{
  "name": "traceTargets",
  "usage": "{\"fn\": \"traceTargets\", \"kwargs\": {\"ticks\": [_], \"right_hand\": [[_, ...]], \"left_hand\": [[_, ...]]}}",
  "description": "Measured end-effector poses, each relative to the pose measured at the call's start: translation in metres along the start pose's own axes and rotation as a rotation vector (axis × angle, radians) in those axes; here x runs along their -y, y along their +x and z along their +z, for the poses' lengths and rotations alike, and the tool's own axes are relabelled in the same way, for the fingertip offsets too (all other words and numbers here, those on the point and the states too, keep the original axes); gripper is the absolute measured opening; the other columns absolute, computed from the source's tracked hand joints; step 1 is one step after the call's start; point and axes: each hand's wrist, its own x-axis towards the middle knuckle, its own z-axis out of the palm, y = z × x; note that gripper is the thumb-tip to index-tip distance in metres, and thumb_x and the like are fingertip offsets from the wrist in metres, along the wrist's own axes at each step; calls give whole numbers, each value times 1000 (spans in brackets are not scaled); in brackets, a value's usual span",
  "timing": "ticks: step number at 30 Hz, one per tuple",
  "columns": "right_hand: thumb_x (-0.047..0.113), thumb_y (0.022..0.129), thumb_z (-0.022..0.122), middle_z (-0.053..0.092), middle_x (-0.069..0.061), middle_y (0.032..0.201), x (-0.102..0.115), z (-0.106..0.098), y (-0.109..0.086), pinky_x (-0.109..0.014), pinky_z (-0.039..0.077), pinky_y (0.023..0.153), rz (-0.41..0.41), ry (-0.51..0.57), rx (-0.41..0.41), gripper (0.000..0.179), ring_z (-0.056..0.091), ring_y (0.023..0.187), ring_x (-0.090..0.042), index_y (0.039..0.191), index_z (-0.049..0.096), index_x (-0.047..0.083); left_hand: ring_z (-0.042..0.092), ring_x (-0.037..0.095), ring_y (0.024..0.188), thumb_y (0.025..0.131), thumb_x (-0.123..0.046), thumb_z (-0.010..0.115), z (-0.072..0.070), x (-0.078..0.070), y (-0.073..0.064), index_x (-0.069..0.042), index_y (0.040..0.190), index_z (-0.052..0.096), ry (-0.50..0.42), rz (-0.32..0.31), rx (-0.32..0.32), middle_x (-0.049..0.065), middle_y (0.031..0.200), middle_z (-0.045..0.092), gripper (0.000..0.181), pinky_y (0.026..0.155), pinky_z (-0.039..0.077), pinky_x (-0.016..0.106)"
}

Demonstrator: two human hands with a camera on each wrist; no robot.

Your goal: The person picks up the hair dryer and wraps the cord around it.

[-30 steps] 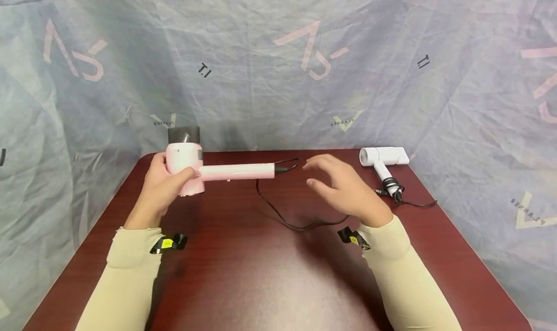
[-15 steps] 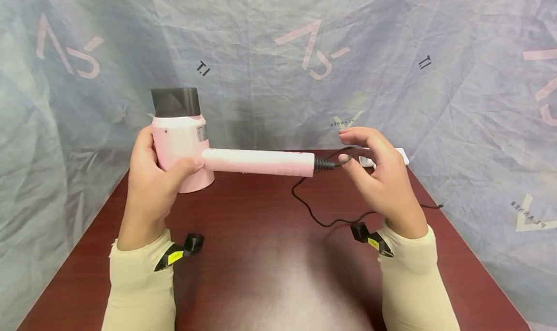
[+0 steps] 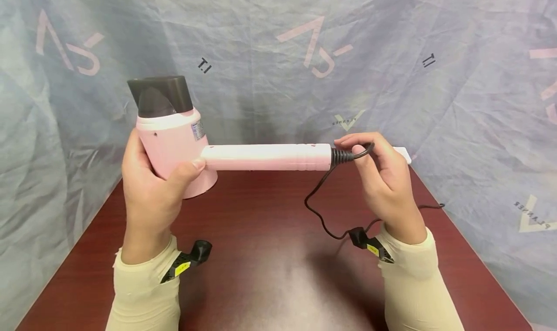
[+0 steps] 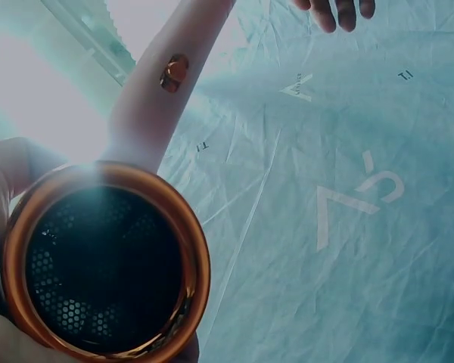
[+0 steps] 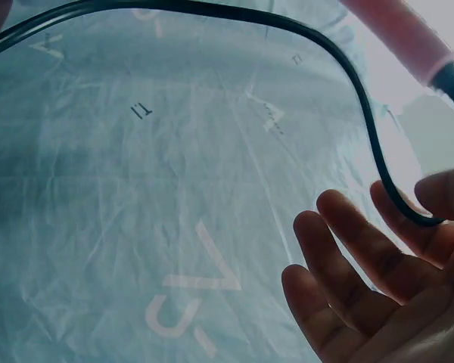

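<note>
A pink hair dryer (image 3: 174, 142) with a black nozzle (image 3: 161, 96) is held up above the table, its handle (image 3: 267, 157) pointing right. My left hand (image 3: 152, 195) grips the dryer's barrel, thumb near the handle joint. In the left wrist view, its copper-coloured rear ring (image 4: 200, 265) surrounds a dark mesh grille (image 4: 98, 272), and a switch (image 4: 174, 73) shows on the handle. My right hand (image 3: 389, 181) is at the handle's end, pinching the black cord (image 5: 374, 144) between thumb and index finger. The other fingers (image 5: 325, 249) are loosely bent.
The cord hangs in a loop and runs right, behind my right wrist. A white hair dryer (image 3: 403, 154) lies at the table's back right, mostly hidden by my right hand. A grey printed curtain (image 3: 261, 55) stands behind the dark red table (image 3: 261, 253).
My left hand has raised the pink hair dryer and brought it closer, its nozzle tilting slightly left. My right hand has moved right and up and taken hold of the cord.
</note>
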Motion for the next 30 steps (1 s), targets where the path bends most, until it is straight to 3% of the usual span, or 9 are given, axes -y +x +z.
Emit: {"fn": "traceTargets", "kwargs": {"ticks": [8, 14, 20, 28, 30], "right_hand": [[1, 104, 53, 73, -15, 110, -3, 2, -1, -29, 51, 89, 8, 17, -6, 20, 68, 98, -20, 116, 68, -5], [6, 103, 57, 72, -4, 105, -5, 5, -2, -26, 49, 83, 30, -37, 8, 18, 63, 91, -14, 116, 68, 0], [1, 100, 61, 64, -2, 92, -6, 10, -3, -22, 47, 75, 76, -69, 27, 10, 56, 82, -12, 109, 64, -2], [15, 105, 57, 76, 11, 89, -5, 17, -6, -23, 47, 75, 148, -226, 169, 8, 64, 83, -7, 104, 65, 14], [20, 106, 56, 72, 13, 80, -3, 19, -7, -24, 47, 69, 190, -275, 224, 16, 60, 73, -7, 99, 70, 20]], "left_hand": [[65, 32, 93, 67, 9, 77, 3, -4, -1, 3, 126, 62, -11, 20, 13, 20, 109, 67, 61, 80, 56, 33], [65, 31, 92, 67, 7, 77, 2, -6, -4, 3, 125, 62, 7, 41, 10, 20, 109, 67, 60, 79, 55, 32], [63, 32, 95, 67, 10, 75, 3, -5, -2, 3, 128, 60, -23, 61, 22, 21, 112, 66, 63, 83, 55, 34], [63, 33, 97, 67, 9, 76, 4, -2, -1, 2, 130, 59, -19, 79, 11, 21, 113, 65, 66, 84, 54, 34], [63, 33, 96, 67, 9, 76, 4, -1, -1, 2, 131, 59, -20, 84, 8, 21, 113, 65, 66, 83, 54, 34]]}}
